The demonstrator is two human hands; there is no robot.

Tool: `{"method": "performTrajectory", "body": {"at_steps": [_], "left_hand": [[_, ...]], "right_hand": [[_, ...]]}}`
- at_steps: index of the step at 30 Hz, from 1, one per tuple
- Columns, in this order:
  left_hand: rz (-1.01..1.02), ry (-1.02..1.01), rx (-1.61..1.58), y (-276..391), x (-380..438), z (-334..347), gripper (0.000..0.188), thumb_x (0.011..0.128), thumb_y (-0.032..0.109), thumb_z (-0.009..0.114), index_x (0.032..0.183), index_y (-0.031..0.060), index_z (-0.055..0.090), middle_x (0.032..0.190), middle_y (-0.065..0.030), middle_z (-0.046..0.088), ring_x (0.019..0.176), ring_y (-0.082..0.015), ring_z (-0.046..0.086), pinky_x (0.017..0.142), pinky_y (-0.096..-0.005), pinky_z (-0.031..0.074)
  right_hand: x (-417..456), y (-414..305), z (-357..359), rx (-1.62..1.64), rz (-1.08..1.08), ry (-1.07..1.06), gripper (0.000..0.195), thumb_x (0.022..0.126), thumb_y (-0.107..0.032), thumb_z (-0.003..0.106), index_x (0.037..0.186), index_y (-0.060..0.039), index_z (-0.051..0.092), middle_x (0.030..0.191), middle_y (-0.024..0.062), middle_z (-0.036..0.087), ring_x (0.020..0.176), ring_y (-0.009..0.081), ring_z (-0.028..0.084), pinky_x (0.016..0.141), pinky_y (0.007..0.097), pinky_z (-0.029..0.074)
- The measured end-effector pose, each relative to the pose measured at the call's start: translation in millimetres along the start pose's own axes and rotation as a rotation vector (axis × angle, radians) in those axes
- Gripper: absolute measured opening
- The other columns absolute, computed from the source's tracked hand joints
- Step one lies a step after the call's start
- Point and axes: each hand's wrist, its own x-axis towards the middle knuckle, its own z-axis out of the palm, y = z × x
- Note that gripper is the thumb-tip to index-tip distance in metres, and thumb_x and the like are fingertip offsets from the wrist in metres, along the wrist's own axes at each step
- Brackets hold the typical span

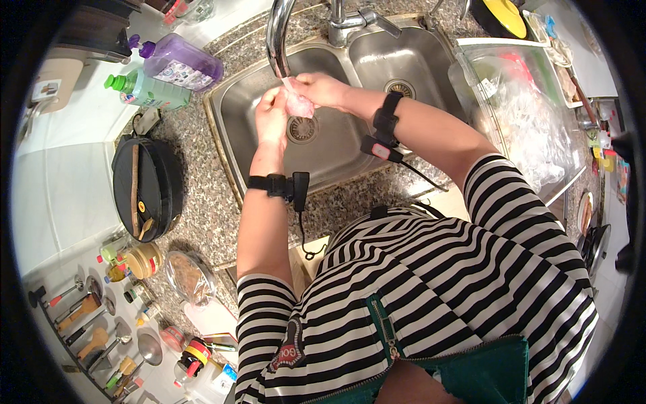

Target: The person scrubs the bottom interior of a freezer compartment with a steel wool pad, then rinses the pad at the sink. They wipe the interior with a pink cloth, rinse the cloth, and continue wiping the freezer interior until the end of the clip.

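Over the left basin of a stainless-steel double sink [333, 151], both hands meet around a small pink piece of what looks like raw meat [300, 105]. My left hand [271, 113] pinches it from the left side. On its right side, the fingers of my right hand [320, 91] also grip it. The chrome faucet [278, 45] ends just above the piece, and a thin whitish stream or strip lies between the spout and the piece. Beneath the hands, the round drain strainer [302, 130] shows in the basin floor. Each wrist wears a black strap with a small device and cable.
Purple [184, 63] and green soap bottles [151, 90] stand left of the sink, above a round black pan or lid [146, 189]. A clear bin with plastic bags [530, 116] sits at the right. Jars, a plastic-wrapped dish [189, 278] and hanging utensils are at lower left.
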Motion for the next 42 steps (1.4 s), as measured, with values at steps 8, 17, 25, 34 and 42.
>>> {"method": "performTrajectory", "body": {"at_steps": [8, 17, 25, 34, 42], "left_hand": [[0.079, 0.021, -0.045, -4, -9, -30, 0.024, 0.088, 0.006, 0.066, 0.112, 0.0050, 0.060, 0.096, -0.0022, 0.067, 0.085, -0.0106, 0.063, 0.075, -0.0236, 0.049], [-0.032, -0.012, 0.627, -5, -22, -52, 0.015, 0.088, 0.016, 0.068, 0.091, 0.0008, 0.068, 0.083, 0.0012, 0.065, 0.072, -0.0056, 0.053, 0.066, -0.0225, 0.044], [-0.084, -0.078, -0.092, 16, -24, -69, 0.016, 0.093, 0.020, 0.064, 0.095, 0.0038, 0.064, 0.091, -0.0051, 0.068, 0.079, -0.0127, 0.063, 0.077, -0.0294, 0.052], [0.013, -0.238, 0.000, 34, -44, -25, 0.021, 0.090, 0.020, 0.067, 0.106, 0.0071, 0.069, 0.098, 0.0015, 0.067, 0.086, -0.0080, 0.060, 0.078, -0.0237, 0.047], [-0.190, -0.435, 0.548, -19, -54, -31, 0.039, 0.089, 0.015, 0.066, 0.127, 0.0061, 0.059, 0.108, -0.0035, 0.064, 0.100, -0.0119, 0.057, 0.088, -0.0262, 0.045]], "right_hand": [[0, 0, -5, 0.046, -0.267, 0.045, 0.021, 0.097, -0.025, 0.057, 0.095, -0.0059, 0.066, 0.082, -0.0010, 0.065, 0.075, 0.0074, 0.055, 0.070, 0.0270, 0.046], [-20, -25, -11, 0.186, -0.202, -0.009, 0.021, 0.094, -0.027, 0.061, 0.089, -0.0078, 0.068, 0.076, -0.0023, 0.062, 0.068, 0.0057, 0.055, 0.061, 0.0260, 0.046], [-7, -6, -46, 0.039, -0.055, 0.195, 0.024, 0.092, -0.031, 0.061, 0.088, -0.0090, 0.068, 0.075, 0.0017, 0.066, 0.069, 0.0107, 0.061, 0.065, 0.0305, 0.052], [-20, -13, -20, 0.365, 0.302, 0.219, 0.039, 0.101, -0.045, 0.034, 0.130, -0.0224, 0.049, 0.121, 0.0100, 0.058, 0.103, 0.0299, 0.058, 0.092, 0.0614, 0.043], [-25, -22, -7, 0.934, 0.089, -0.172, 0.046, 0.104, -0.040, 0.025, 0.126, -0.0093, 0.051, 0.115, 0.0114, 0.062, 0.109, 0.0288, 0.060, 0.099, 0.0470, 0.046]]}}
